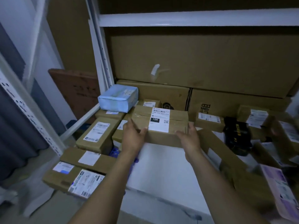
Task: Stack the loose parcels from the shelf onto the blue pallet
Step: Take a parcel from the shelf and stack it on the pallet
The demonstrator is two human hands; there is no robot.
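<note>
A brown cardboard parcel (161, 125) with a white label marked 15H sits on top of a large white box (161, 168). My left hand (132, 135) holds its left end, thumb on the top near the label. My right hand (189, 136) holds its right end, fingers up the side. Several more labelled brown parcels (97, 135) lie stacked at the lower left, with bits of the blue pallet (114, 152) showing between them. A light blue wrapped parcel (118, 97) rests on others behind.
Large cardboard cartons (202, 65) fill the white shelf (178, 20) behind. At the right lie more small labelled boxes (208, 118), a black packet (236, 135) and a purple-printed parcel (278, 186). A white shelf upright (32, 113) slants at the left.
</note>
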